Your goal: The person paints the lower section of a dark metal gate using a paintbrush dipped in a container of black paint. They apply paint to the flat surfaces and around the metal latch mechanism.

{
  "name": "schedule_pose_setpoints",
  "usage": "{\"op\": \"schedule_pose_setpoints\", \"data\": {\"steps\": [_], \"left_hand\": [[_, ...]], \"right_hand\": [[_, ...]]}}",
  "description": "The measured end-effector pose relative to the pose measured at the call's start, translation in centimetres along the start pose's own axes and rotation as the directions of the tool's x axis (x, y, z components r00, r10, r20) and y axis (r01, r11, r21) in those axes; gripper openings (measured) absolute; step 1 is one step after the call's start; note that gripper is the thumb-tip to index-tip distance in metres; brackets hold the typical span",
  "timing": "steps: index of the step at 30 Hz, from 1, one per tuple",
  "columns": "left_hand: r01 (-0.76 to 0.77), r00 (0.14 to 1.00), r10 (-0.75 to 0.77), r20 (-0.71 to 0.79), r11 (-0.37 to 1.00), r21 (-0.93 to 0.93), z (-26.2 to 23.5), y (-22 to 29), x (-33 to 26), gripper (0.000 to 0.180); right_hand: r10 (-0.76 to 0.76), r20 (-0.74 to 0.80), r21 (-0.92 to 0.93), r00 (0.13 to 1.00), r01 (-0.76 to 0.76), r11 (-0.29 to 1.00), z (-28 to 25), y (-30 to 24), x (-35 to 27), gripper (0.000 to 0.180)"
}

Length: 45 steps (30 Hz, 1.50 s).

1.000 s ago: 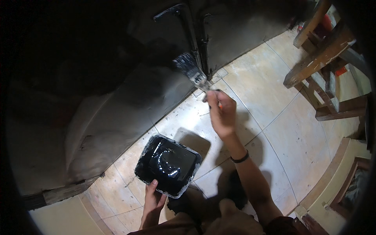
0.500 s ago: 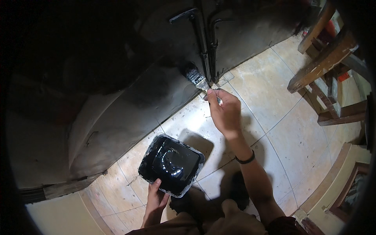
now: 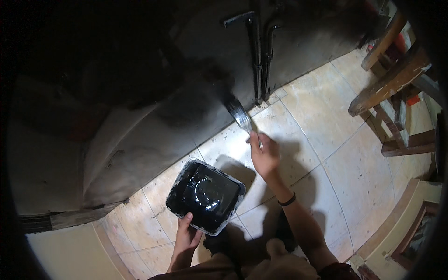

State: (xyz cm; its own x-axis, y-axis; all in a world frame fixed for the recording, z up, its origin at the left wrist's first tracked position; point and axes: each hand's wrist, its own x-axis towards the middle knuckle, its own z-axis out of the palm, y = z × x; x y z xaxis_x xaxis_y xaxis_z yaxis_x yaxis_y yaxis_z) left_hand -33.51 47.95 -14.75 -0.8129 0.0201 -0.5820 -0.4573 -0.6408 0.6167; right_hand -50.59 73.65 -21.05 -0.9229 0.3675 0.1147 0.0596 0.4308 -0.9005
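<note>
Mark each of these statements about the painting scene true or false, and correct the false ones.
1. The right hand holds a paintbrush whose bristles meet the dark wall. True.
2. The left hand grips a roller. False: it holds the rim of a square tub of black paint.
3. The tub is empty and clean. False: glossy black paint fills its bottom.
4. A black band circles the right wrist. True.
5. The floor is carpeted. False: it is pale tiles.

Right hand [image 3: 264,154] outstretched and gripping; left hand [image 3: 185,238] clasping, near body.
</note>
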Motion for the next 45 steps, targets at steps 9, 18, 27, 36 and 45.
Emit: {"op": "schedule_pose_setpoints", "data": {"steps": [9, 18, 27, 36, 45], "left_hand": [[-0.009, 1.000, 0.009, 0.007, 1.000, -0.008, 0.2, 0.3, -0.4, 0.060], [0.010, 1.000, -0.010, -0.019, 1.000, -0.002, -1.4, 0.0, -0.6, 0.061], [-0.004, 1.000, 0.004, -0.008, 1.000, 0.003, -0.2, 0.0, -0.5, 0.062], [-0.008, 1.000, 0.008, 0.005, 1.000, 0.021, -0.4, 0.1, -0.4, 0.064], [-0.025, 1.000, 0.025, 0.017, 0.999, 0.023, 0.1, 0.3, -0.6, 0.064]], "right_hand": [[-0.042, 0.070, 0.069, 0.997, 0.037, 0.997, -1.3, -7.2, 1.5, 0.031], [0.123, 0.033, -0.151, 0.992, -0.117, 0.982, 0.1, -0.4, 0.3, 0.037], [0.009, 0.021, 0.197, 1.000, -0.013, 0.980, -3.5, -5.6, 4.2, 0.036], [0.097, 0.001, 0.098, 0.995, -0.097, 0.990, -2.8, -3.4, 1.0, 0.037], [-0.019, 0.057, -0.004, 0.998, 0.020, 1.000, -0.3, -2.3, 0.8, 0.031]]}}
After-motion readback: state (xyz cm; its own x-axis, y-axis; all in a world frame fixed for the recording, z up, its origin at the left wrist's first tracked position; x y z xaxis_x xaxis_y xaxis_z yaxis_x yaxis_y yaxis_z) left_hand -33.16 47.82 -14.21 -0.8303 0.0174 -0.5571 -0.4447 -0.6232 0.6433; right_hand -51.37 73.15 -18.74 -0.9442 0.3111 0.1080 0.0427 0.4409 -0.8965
